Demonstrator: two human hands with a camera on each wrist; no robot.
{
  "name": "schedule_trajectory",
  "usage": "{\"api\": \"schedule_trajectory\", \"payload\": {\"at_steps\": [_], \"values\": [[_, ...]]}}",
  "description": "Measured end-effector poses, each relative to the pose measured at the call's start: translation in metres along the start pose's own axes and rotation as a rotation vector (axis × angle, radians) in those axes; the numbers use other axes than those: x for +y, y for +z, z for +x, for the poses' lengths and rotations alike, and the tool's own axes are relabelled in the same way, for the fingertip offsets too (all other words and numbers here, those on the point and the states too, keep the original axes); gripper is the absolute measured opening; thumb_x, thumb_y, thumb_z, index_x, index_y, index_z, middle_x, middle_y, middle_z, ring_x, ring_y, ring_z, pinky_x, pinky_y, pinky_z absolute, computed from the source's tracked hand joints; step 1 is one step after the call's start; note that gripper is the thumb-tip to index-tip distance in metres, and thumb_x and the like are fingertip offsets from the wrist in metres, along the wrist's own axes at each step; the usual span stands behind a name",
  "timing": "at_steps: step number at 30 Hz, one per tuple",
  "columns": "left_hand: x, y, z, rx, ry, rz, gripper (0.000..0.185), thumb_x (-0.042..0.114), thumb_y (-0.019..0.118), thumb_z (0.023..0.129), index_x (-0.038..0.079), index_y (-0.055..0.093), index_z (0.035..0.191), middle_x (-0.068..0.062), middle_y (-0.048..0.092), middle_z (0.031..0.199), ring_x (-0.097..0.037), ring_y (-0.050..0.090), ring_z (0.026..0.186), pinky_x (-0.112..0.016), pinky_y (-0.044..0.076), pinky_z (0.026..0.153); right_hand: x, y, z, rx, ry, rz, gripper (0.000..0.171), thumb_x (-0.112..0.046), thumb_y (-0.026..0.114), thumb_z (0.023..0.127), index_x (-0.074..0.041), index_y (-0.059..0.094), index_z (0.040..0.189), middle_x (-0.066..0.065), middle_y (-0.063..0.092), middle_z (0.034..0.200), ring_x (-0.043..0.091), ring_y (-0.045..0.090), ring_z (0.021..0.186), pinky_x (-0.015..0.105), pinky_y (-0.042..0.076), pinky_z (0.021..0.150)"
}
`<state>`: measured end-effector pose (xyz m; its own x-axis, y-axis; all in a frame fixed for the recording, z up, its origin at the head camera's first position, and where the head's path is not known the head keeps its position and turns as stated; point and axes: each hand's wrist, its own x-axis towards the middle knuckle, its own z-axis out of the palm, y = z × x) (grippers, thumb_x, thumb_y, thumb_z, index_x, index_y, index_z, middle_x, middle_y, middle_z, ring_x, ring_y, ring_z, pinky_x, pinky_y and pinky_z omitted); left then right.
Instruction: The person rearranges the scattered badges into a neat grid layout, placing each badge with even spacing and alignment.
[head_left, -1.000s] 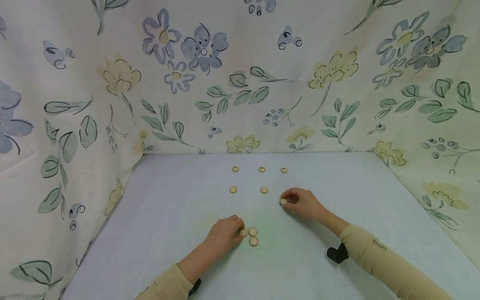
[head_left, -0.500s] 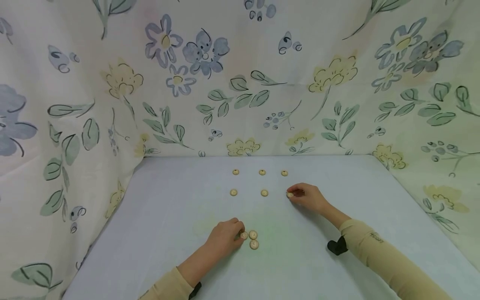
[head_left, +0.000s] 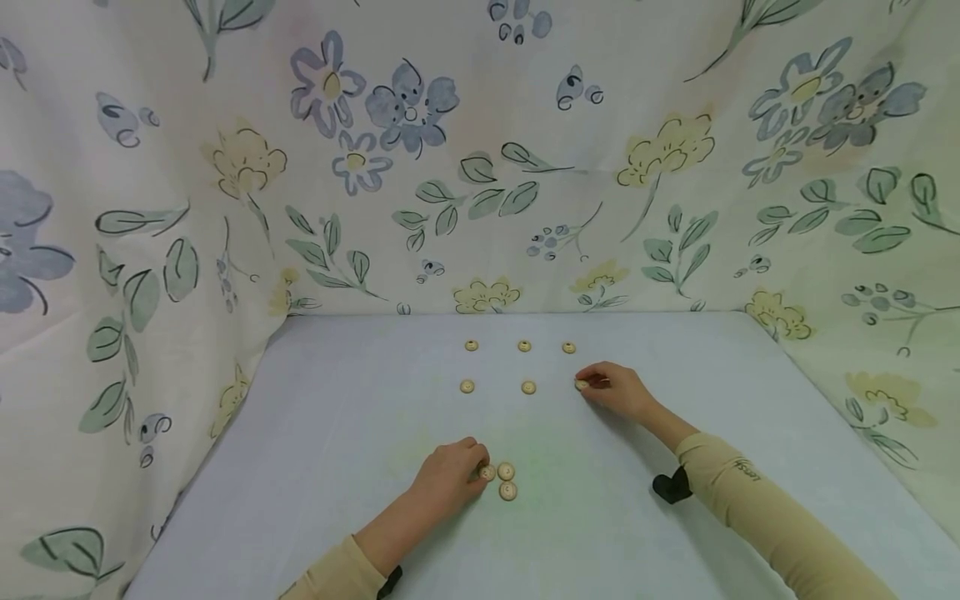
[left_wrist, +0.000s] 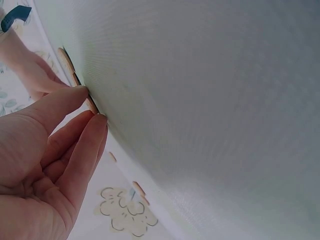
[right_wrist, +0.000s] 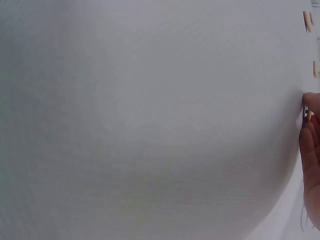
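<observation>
My left hand (head_left: 448, 477) pinches a round wooden button (head_left: 487, 472) flat on the table, thumb on its near side and fingers on its far side; the left wrist view shows its thin edge (left_wrist: 92, 104) between the fingertips. Two more buttons lie close on its right, an upper button (head_left: 506, 472) and a lower button (head_left: 507, 491). Farther back on the right, my right hand (head_left: 619, 393) holds another button (head_left: 582, 384) between thumb and fingers, level with a middle row of two, a left button (head_left: 467, 386) and a right button (head_left: 528, 387).
Three buttons form a back row: a left one (head_left: 471, 345), a middle one (head_left: 524, 346) and a right one (head_left: 569, 347). A white cloth covers the table (head_left: 337, 417). Flowered curtain (head_left: 480, 225) hangs along the back and both sides.
My right hand has moved its button back and slightly right, in line with the middle row. The left hand stays at its button. The head view has tilted up slightly.
</observation>
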<state>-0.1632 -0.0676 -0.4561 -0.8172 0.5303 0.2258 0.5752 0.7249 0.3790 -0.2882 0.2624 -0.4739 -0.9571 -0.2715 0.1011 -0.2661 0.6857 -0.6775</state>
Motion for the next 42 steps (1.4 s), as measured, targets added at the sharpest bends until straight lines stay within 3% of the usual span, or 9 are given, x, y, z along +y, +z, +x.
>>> {"api": "schedule_trajectory", "payload": {"at_steps": [27,34,38,42], "values": [[0.001,0.004,0.001,0.024,0.01,0.021,0.016,0.009,0.08,0.079,0.008,0.065,0.084,0.004,0.055,0.076,-0.009,0.05,0.062,-0.023,0.043,0.056,0.002,0.002,-0.005,0.02,0.021,0.031,0.031,-0.01,0.071,0.089,-0.001,0.065,0.118,0.014,0.064,0.115,0.03,0.058,0.108,0.046,0.047,0.094],[0.0,0.005,0.0,0.014,0.014,0.013,0.015,0.009,0.079,0.079,0.009,0.064,0.084,0.004,0.055,0.076,-0.008,0.05,0.062,-0.023,0.043,0.056,-0.004,0.009,-0.017,0.09,-0.041,-0.005,0.037,-0.006,0.073,0.086,0.003,0.062,0.12,0.018,0.063,0.116,0.033,0.059,0.108,0.047,0.047,0.093],[-0.001,0.003,0.0,0.014,0.015,0.01,0.016,0.007,0.079,0.079,0.009,0.064,0.083,0.005,0.054,0.075,-0.008,0.049,0.061,-0.023,0.042,0.056,-0.015,0.014,-0.027,0.134,-0.081,0.033,0.038,-0.007,0.073,0.086,0.003,0.061,0.121,0.017,0.063,0.116,0.032,0.059,0.107,0.044,0.048,0.092],[-0.002,0.002,0.0,0.02,0.018,0.018,0.016,0.007,0.079,0.079,0.009,0.064,0.082,0.005,0.053,0.075,-0.009,0.049,0.061,-0.023,0.043,0.056,-0.026,0.017,-0.035,0.147,-0.058,0.091,0.04,-0.013,0.076,0.086,0.0,0.062,0.121,0.013,0.064,0.117,0.03,0.059,0.108,0.041,0.049,0.092]]}}
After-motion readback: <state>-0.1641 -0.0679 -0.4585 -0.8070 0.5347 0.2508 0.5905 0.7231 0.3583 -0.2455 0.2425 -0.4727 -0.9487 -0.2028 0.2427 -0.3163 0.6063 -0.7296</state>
